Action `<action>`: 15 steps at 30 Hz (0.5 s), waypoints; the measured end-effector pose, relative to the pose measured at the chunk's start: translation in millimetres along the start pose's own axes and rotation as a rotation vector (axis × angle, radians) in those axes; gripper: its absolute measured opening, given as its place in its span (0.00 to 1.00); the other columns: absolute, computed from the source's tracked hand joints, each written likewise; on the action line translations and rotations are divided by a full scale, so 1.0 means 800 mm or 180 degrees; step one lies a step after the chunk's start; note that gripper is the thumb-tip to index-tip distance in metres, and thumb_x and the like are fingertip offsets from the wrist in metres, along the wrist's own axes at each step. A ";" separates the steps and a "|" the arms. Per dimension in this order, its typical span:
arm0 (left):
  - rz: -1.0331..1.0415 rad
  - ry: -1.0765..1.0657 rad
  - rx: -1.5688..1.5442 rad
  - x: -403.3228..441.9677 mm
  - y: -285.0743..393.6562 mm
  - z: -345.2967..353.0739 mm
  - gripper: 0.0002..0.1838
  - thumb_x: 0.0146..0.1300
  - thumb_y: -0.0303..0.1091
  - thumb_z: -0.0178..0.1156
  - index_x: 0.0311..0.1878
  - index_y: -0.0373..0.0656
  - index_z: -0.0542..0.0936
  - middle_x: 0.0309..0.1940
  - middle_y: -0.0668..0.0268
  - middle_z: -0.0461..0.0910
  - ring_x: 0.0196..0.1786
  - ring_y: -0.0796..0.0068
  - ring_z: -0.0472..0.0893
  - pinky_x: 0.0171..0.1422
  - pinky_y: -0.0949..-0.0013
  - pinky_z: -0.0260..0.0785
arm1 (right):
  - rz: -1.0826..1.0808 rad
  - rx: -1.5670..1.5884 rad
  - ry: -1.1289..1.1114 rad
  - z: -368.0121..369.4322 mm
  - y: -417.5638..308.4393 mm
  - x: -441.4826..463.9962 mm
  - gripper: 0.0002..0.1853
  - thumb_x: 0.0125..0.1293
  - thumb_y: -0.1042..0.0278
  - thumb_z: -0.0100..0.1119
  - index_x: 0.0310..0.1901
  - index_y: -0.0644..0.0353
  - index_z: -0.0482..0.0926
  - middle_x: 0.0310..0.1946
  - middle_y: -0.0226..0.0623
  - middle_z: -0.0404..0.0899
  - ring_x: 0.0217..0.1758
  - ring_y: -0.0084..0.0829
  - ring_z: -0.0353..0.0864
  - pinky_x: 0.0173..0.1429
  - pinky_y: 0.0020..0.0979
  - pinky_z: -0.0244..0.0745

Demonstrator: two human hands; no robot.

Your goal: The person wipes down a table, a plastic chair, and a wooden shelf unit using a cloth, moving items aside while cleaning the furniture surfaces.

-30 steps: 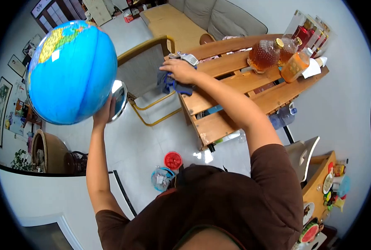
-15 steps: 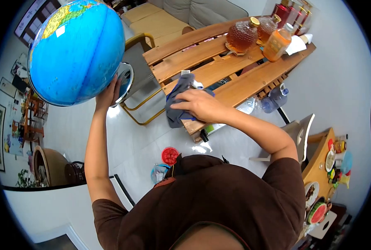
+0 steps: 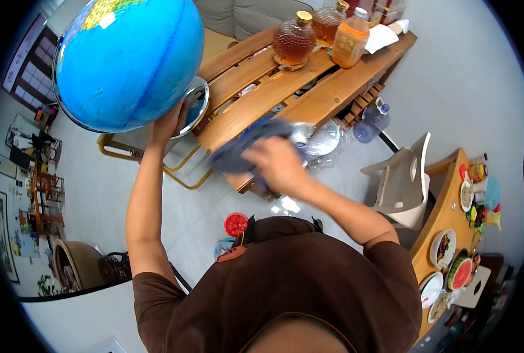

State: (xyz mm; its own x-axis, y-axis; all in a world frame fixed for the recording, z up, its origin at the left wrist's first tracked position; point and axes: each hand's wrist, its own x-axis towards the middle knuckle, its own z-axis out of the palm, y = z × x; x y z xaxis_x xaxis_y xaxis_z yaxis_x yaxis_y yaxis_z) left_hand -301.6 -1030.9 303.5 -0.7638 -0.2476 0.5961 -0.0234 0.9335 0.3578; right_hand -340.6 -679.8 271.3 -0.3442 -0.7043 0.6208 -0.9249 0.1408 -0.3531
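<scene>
A large blue globe [image 3: 127, 65] is held up at the upper left. My left hand [image 3: 167, 125] grips it low, near its shiny round base [image 3: 198, 105]; some fingers are hidden behind the globe. A dark grey cloth [image 3: 232, 150], blurred by motion, lies under my right hand [image 3: 278, 166] at the near end of the slatted wooden table [image 3: 229, 126]. The fingers press on the cloth.
Round amber bottles [image 3: 294, 42] and an orange bottle [image 3: 350, 40] stand on the table's far part. A white chair [image 3: 406, 182] and a food table [image 3: 424, 259] are on the right. A red basin [image 3: 236, 224] sits on the floor.
My view has shifted, so the table and its bottles appear further left. The cloth and right hand have swept over the table's near end. The globe stays in my left hand.
</scene>
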 end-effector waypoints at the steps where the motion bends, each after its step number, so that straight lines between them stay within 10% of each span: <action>1: -0.0004 -0.0102 0.0011 0.006 0.006 0.006 0.17 0.72 0.45 0.60 0.52 0.43 0.85 0.53 0.53 0.84 0.56 0.52 0.81 0.66 0.57 0.66 | -0.0272 0.0296 -0.0025 0.004 -0.019 -0.007 0.23 0.51 0.74 0.63 0.53 0.53 0.82 0.52 0.42 0.79 0.56 0.45 0.77 0.60 0.44 0.71; 4: 0.1220 -0.0017 0.1092 0.015 -0.011 0.038 0.18 0.72 0.45 0.59 0.57 0.45 0.81 0.55 0.52 0.82 0.58 0.50 0.79 0.66 0.57 0.66 | -0.0128 0.0435 -0.0107 -0.001 -0.008 -0.011 0.25 0.51 0.74 0.64 0.55 0.52 0.80 0.54 0.41 0.77 0.58 0.44 0.75 0.61 0.44 0.70; 15: 0.0972 -0.0315 0.1020 0.021 0.029 0.095 0.18 0.72 0.44 0.58 0.61 0.50 0.79 0.58 0.50 0.79 0.61 0.44 0.76 0.68 0.49 0.64 | 0.1196 -0.0892 0.1082 -0.059 0.189 -0.017 0.19 0.60 0.65 0.62 0.54 0.55 0.81 0.59 0.54 0.73 0.63 0.58 0.69 0.71 0.52 0.60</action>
State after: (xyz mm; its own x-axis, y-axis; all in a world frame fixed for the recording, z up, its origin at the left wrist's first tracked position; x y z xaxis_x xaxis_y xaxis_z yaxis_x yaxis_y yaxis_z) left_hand -363.7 -993.6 267.1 -0.8244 0.0630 0.5625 0.0259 0.9969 -0.0736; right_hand -483.7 -616.2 242.4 -0.6469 -0.3139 0.6950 -0.7207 0.5496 -0.4226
